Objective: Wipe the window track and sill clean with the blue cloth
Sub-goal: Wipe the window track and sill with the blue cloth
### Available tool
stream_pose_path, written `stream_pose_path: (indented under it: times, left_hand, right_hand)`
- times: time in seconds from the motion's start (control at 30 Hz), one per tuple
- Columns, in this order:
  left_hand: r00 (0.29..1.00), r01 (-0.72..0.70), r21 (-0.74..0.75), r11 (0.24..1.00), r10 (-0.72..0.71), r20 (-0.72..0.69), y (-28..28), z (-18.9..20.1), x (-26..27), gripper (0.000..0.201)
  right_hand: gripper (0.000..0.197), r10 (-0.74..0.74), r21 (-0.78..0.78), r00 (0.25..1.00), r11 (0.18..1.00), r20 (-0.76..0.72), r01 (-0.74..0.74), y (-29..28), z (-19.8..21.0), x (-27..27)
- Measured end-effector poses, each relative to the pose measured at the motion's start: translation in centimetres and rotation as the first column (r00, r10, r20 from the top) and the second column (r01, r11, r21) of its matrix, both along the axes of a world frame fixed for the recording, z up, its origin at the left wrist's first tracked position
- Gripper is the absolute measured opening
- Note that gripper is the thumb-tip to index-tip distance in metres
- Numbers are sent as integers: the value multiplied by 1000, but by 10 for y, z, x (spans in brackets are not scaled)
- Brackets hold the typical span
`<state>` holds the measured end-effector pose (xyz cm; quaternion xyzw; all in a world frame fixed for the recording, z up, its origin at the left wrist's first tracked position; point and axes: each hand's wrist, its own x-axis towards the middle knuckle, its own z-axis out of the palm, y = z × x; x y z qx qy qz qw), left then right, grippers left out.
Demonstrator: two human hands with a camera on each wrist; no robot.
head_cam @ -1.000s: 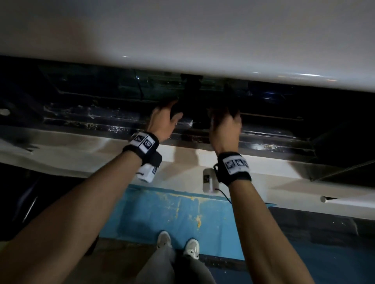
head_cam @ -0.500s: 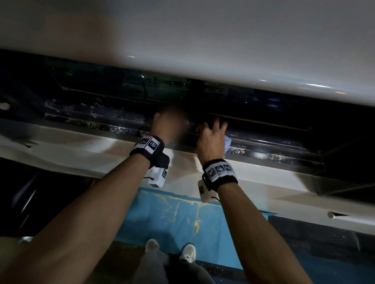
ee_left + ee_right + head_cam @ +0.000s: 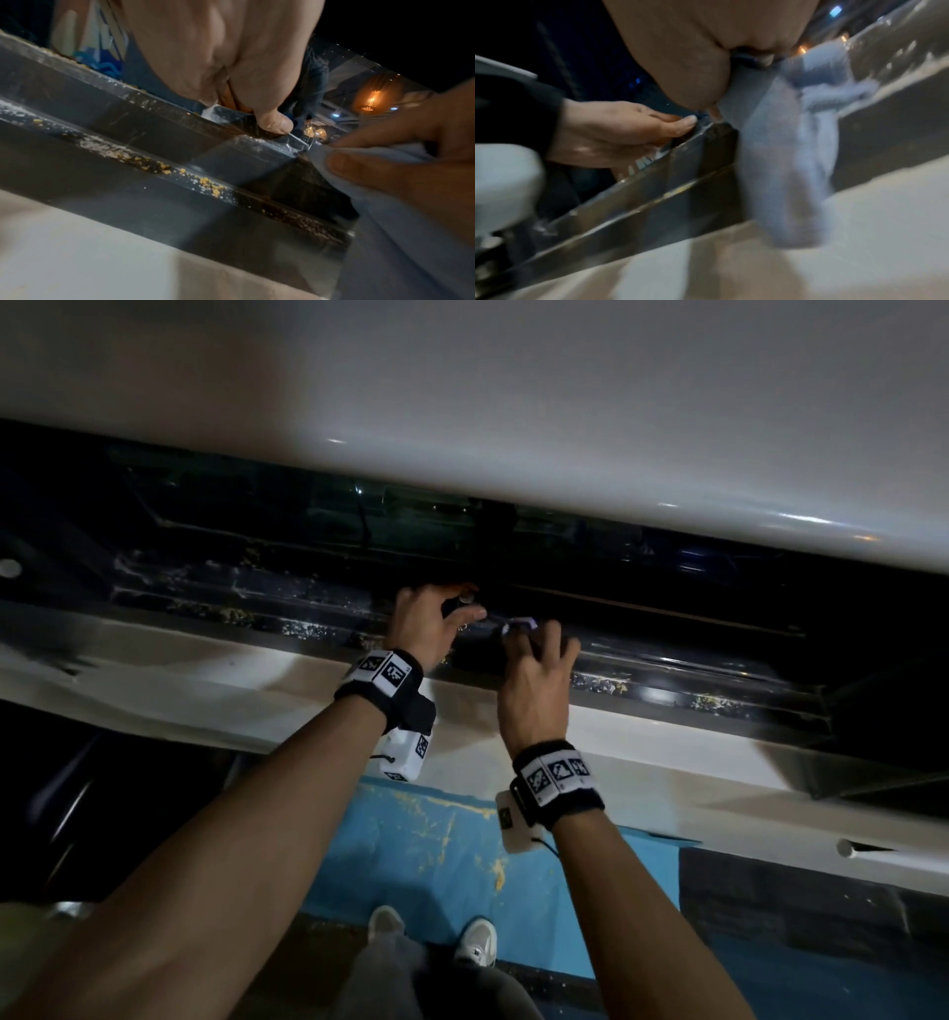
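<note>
The dark window track [image 3: 267,600] runs across the head view above the white sill [image 3: 205,690]. Yellow and white crumbs [image 3: 208,182] lie along its grooves. My left hand [image 3: 462,608] grips a raised track rail [image 3: 159,113], thumb on top. Just to its right, my right hand [image 3: 529,634] pinches the pale blue cloth [image 3: 518,625] at the track. In the right wrist view the cloth [image 3: 782,162] hangs from my fingers over the rails and onto the sill [image 3: 872,203]. The left wrist view shows the cloth [image 3: 385,213] bunched under my right fingertips [image 3: 359,168].
A glossy white panel [image 3: 462,403] overhangs the track from above. Below the sill is a blue floor strip [image 3: 436,839] with my shoes [image 3: 385,924]. More debris [image 3: 708,701] sits in the track to the right. A white pipe end [image 3: 845,847] sticks out at lower right.
My right hand has drawn back and left towards the left hand, bringing the cloth into view. My left hand's fingers have curled onto the rail.
</note>
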<state>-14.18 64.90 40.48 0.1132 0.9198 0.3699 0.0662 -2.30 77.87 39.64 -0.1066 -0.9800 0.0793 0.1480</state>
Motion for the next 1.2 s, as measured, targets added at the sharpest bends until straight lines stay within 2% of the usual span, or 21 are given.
stream_pose_path:
  times: [0.07,0.1,0.17,0.27,0.33,0.4,0.47,0.53,0.6,0.63,0.73,0.77,0.8,0.83,0.87,0.9,1.0,1.03,1.1,1.17,1.2]
  left_hand:
    - [1000,5,0,1000,-5,-1,1,-3,2,43]
    - [1000,-3,-2,1000,3,1,1,-4,1,44]
    - [1000,-14,-1,1000,14,5,2,-2,2,45]
    - [1000,-4,-6,1000,4,-11,1,-1,0,43]
    - [1000,-6,-7,1000,6,-15,0,-4,1,43]
    - [1000,-19,-5,1000,19,-6,1,-3,1,45]
    - [1000,-14,11,1000,14,-9,1,-1,1,45]
    - [1000,-5,23,1000,5,-10,0,0,2,43]
    - [1000,-4,25,1000,4,-15,-1,-1,2,42]
    - [1000,-9,27,1000,10,-19,-1,-1,2,41]
    - [1000,-17,41,999,17,-8,0,2,5,42]
    - [1000,-18,52,998,18,1,1,4,6,43]
    - [1000,-18,59,998,17,14,1,5,6,43]
    - [1000,-21,63,998,20,23,1,5,7,42]
    - [999,-24,68,997,22,28,1,5,7,42]
    - [999,-29,73,997,26,38,1,6,7,43]
    - [998,-35,66,997,31,52,2,9,9,45]
    - [998,-34,64,997,31,47,2,8,9,46]
    - [999,-31,58,998,29,41,2,6,8,46]
    - [998,-38,44,998,36,48,1,6,7,46]
    - [998,-41,47,998,39,54,1,6,6,46]
  right_hand:
    - [41,24,92,991,995,129,-36,9,-1,-10]
    - [41,-24,86,991,996,134,12,10,1,-20]
    - [58,-100,54,986,994,132,93,-2,6,-23]
    - [55,-25,56,994,998,103,19,1,-14,-9]
    - [56,9,97,986,995,167,-26,14,-15,-11]
    - [49,-61,95,991,994,118,50,10,-8,-22]
    - [54,-126,32,992,992,27,125,-8,-5,-25]
    - [51,-62,27,998,998,19,61,-6,-19,-15]
    - [64,29,79,995,996,101,-37,14,-28,-9]
    - [63,22,72,992,997,123,-31,19,-27,-10]
    - [48,-65,20,998,998,8,65,1,-15,-18]
    - [43,-48,23,999,999,-19,48,-3,-16,-18]
    - [42,-5,51,1000,999,-23,6,2,-19,-17]
    - [50,46,78,999,996,-8,-45,12,-23,-14]
    - [57,70,78,998,994,7,-70,24,-28,-13]
    - [57,63,46,998,997,-1,-63,32,-28,-10]
    - [34,-28,-35,999,999,-30,27,18,-27,-14]
    - [33,-20,-42,1000,999,-21,19,10,-30,-18]
    - [32,101,7,994,995,-50,-101,13,-33,-18]
    - [50,202,92,973,977,-115,-192,35,-31,-11]
    - [52,195,88,966,979,-167,-183,45,-28,-6]
